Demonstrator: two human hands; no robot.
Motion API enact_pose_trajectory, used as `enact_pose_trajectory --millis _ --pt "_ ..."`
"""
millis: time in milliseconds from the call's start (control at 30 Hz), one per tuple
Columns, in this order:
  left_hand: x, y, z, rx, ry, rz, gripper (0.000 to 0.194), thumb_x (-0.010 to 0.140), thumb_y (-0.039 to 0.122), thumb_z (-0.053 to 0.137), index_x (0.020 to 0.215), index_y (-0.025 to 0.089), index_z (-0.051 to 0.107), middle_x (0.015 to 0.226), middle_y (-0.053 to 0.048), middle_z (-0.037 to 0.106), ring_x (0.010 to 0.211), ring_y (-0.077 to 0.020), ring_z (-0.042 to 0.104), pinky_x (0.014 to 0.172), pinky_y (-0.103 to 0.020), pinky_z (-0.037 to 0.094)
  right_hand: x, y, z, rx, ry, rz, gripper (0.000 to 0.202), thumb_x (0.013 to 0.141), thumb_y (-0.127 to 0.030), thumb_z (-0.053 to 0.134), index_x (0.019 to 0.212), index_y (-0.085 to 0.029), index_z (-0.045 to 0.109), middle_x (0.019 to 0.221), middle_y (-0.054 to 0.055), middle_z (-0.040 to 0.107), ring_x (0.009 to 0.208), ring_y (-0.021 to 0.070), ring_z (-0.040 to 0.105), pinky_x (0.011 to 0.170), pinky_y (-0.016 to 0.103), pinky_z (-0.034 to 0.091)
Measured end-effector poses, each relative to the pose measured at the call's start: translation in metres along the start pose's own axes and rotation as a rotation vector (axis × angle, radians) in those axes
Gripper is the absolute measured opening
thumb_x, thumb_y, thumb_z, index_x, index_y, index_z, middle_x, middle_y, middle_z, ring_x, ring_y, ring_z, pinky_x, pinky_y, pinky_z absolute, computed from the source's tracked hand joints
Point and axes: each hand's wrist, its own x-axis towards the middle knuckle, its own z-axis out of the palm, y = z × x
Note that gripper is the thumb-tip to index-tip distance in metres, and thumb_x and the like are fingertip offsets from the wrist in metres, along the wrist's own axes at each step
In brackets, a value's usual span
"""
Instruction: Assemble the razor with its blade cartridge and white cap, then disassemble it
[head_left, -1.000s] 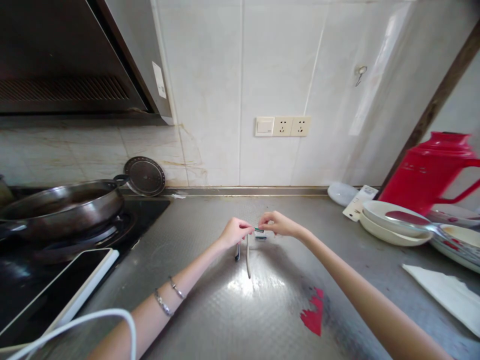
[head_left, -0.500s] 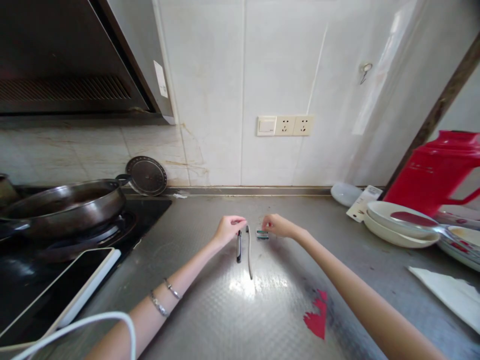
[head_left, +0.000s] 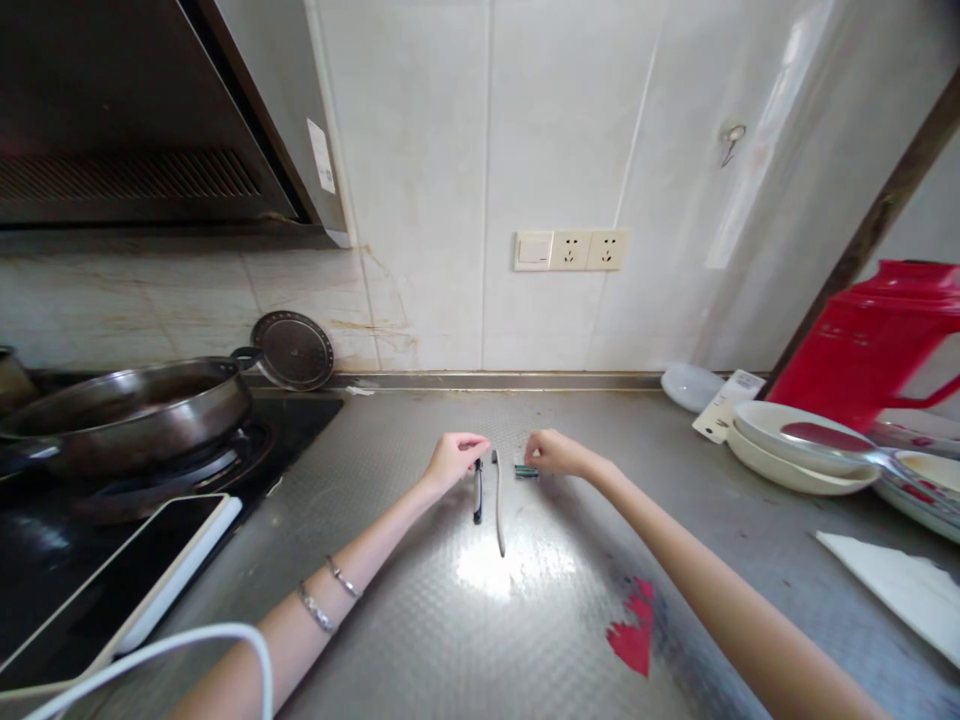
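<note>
My left hand (head_left: 456,458) is over the steel counter with thumb and fingers pinched together. Whatever the pinch holds, if anything, is hidden. Just beneath it lies a black pen (head_left: 478,498), its upper end by the fingers. A toothbrush (head_left: 500,515) with a pale handle and dark bristles lies between my hands, bristle end away from me. On its right, my right hand (head_left: 551,452) is closed, fingertips down at a pair of small green-and-dark batteries (head_left: 526,471). The hand partly covers their right ends.
A torn red scrap (head_left: 634,635) lies on the counter (head_left: 420,640). At left are a phone (head_left: 112,590), a white cable (head_left: 187,634) and a pan (head_left: 150,400) on the stove. Stacked bowls (head_left: 795,465), a red thermos (head_left: 862,345) and a white napkin (head_left: 896,585) occupy the right.
The batteries have turned slightly under my right fingers and show more green. My left fingertips have shifted slightly left, off the toothbrush's head. The pen lies as before.
</note>
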Motion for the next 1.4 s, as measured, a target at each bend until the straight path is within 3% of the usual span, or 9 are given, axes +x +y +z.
enact_pose_trajectory --millis 400,567,667,900,1167,1400 --pt "0.000 0.003 -0.006 0.019 0.010 0.002 0.035 0.072 0.040 0.058 0.088 0.010 0.068 0.055 0.000 0.058 0.038 -0.0053 0.037 0.035 -0.018 0.026 -0.003 -0.002 0.004 0.044 0.051 -0.070 0.021 0.069 -0.012 0.054 0.074 -0.017 0.073 0.080 0.006 0.070 0.078 0.0169 0.061 0.070 0.022 0.041" --pt "-0.006 0.006 -0.016 0.313 0.059 0.116 0.026 0.072 0.036 0.057 0.068 0.012 0.066 0.062 -0.003 0.063 0.057 -0.0115 0.054 0.054 -0.021 0.039 -0.014 -0.001 -0.006 0.063 0.140 -0.067 0.022 0.074 -0.020 0.052 0.080 -0.015 0.073 0.086 0.008 0.068 0.075 0.0161 0.060 0.069 0.023 0.042" --pt "-0.020 0.008 -0.018 0.566 -0.036 0.091 0.029 0.071 0.041 0.058 0.065 0.014 0.064 0.065 -0.004 0.065 0.064 -0.0143 0.057 0.059 -0.023 0.039 -0.024 -0.001 -0.012 0.092 0.199 -0.040 0.023 0.076 -0.022 0.050 0.080 -0.015 0.072 0.084 0.007 0.069 0.072 0.0155 0.059 0.066 0.023 0.041" --pt "-0.054 0.016 -0.001 0.915 -0.125 -0.072 0.039 0.076 0.051 0.049 0.068 0.016 0.064 0.072 -0.007 0.066 0.068 -0.0182 0.061 0.059 -0.025 0.041 -0.048 -0.008 -0.012 0.071 0.184 0.091 0.024 0.075 -0.024 0.051 0.083 -0.018 0.072 0.080 0.006 0.071 0.070 0.0165 0.061 0.063 0.023 0.040" --pt "-0.055 0.012 0.007 0.972 -0.147 -0.120 0.025 0.075 0.035 0.050 0.076 0.016 0.066 0.079 -0.008 0.068 0.075 -0.0203 0.064 0.061 -0.025 0.044 -0.058 -0.027 -0.019 0.067 0.175 0.080 0.023 0.075 -0.024 0.051 0.081 -0.019 0.073 0.079 0.005 0.071 0.070 0.0160 0.061 0.062 0.022 0.040" --pt "-0.058 0.013 0.010 1.024 -0.145 -0.068 0.027 0.077 0.029 0.047 0.084 0.012 0.067 0.084 -0.013 0.068 0.080 -0.0218 0.064 0.064 -0.026 0.046 -0.055 -0.053 -0.016 0.064 0.199 0.083 0.024 0.075 -0.024 0.051 0.081 -0.020 0.073 0.080 0.005 0.072 0.071 0.0160 0.062 0.061 0.022 0.039"
